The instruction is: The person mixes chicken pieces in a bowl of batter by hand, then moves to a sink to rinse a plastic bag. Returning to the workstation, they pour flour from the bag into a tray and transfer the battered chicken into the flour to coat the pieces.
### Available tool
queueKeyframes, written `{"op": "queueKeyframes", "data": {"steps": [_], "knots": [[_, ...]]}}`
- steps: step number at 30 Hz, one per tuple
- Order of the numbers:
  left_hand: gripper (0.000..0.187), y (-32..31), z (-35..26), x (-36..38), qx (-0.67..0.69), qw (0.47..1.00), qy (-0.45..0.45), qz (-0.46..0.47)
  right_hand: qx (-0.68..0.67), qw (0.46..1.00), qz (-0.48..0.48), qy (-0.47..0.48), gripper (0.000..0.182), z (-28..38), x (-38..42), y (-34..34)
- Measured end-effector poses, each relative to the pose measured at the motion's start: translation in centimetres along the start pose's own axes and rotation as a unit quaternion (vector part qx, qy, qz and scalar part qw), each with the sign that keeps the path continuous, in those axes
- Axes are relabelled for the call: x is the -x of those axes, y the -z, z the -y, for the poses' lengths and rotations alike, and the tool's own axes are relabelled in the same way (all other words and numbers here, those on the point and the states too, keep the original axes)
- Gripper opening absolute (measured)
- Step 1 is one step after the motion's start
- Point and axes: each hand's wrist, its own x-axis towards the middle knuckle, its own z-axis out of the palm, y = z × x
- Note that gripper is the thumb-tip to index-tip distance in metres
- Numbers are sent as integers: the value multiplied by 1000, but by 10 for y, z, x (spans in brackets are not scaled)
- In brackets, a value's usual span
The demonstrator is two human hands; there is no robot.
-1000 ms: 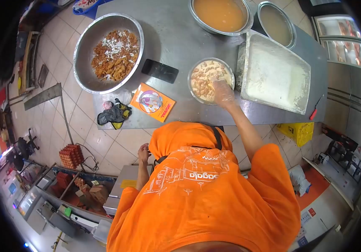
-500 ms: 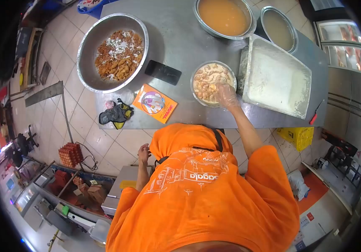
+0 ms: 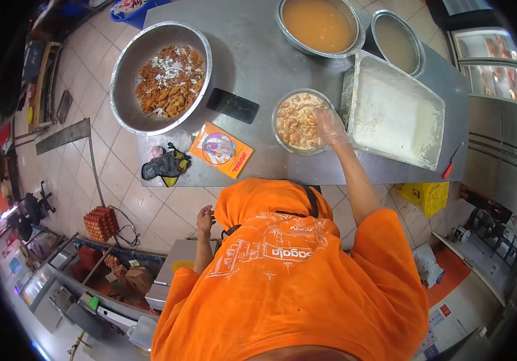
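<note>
My right hand (image 3: 331, 127), in a clear plastic glove, is at the right side of a metal bowl (image 3: 281, 139). Its fingers reach over the rim to the food pieces in pale, creamy batter (image 3: 297, 120); they look stretched out, with nothing visibly gripped. Part of the bowl's right rim is hidden behind this hand. My left hand (image 3: 206, 220) hangs bare beside my body, below the table edge, fingers loosely apart and holding nothing. Just right of the bowl stands a deep rectangular pan (image 3: 394, 114) with white powder inside.
On the metal table (image 3: 252, 57) are a large basin (image 3: 120, 90) of browned, crumbly food, a black phone (image 3: 232, 106), an orange box (image 3: 221, 149) and a dark cloth-like bundle (image 3: 166, 165). A basin of orange liquid (image 3: 320, 25), a container of cloudy liquid (image 3: 397, 45) and a red-handled tool (image 3: 448, 170) are rightward.
My right hand has shifted slightly right and up, from over the batter to the bowl's right side, showing more of the food pieces. My left hand stays about where it was.
</note>
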Motion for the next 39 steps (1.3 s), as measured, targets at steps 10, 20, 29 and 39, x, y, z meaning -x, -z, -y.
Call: {"op": "queueKeyframes", "data": {"steps": [10, 20, 29, 39], "knots": [[28, 1, 12, -4, 7, 1000, 19, -7, -67, 992, -105, 7, 30, 12, -1, 12], [30, -2, 2, 3, -8, 1000, -2, -11, -97, 994, -40, -26, 29, 32, -8, 11], [31, -3, -9, 8, -29, 999, 17, -20, 61, 998, -15, 1, 18, 26, -5, -45], [30, 4, 16, -4, 8, 1000, 10, -6, -60, 997, 2, -57, 28, 10, -9, -25]]}}
